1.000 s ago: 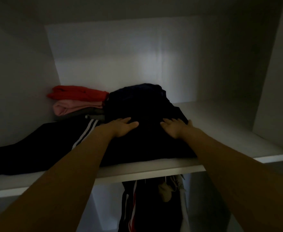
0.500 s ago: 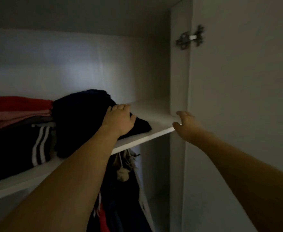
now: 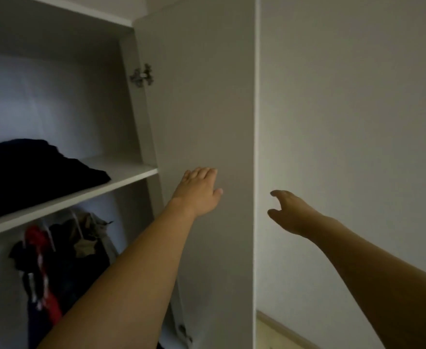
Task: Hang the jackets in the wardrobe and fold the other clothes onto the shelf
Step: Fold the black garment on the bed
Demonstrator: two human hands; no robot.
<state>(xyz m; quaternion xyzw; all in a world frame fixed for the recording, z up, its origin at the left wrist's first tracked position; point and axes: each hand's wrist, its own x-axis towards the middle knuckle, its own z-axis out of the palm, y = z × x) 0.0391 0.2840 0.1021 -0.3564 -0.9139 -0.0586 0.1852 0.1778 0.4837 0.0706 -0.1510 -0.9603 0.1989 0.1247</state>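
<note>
Tall white flat-panel wardrobe door (image 3: 206, 109) stands open, edge-on to the view, hinged at the near right side of the white wardrobe carcass (image 3: 123, 71); small metal hinge (image 3: 141, 76) visible high up. White wall (image 3: 345, 122) to the right.

White laminate shelf (image 3: 131, 173) carries a dark folded pile of clothes (image 3: 30, 170) at left. Below it, dark and red jackets on hangers (image 3: 55, 253) hang from a rail I cannot see clearly. Both task goals look met.

Left hand (image 3: 198, 191) lies flat on the door's inner face, fingers spread, holding nothing. Right hand (image 3: 286, 212) is right of the door's free edge, grip loosely curled and empty; contact cannot be told.

Step in hand, judged: closing the door. Advice: hook the right fingers round the free edge, guide with the flat left palm, swing slowly, and pull fingers clear of the hinge side and the shelf front. Check no jacket sleeve sits in the gap.
</note>
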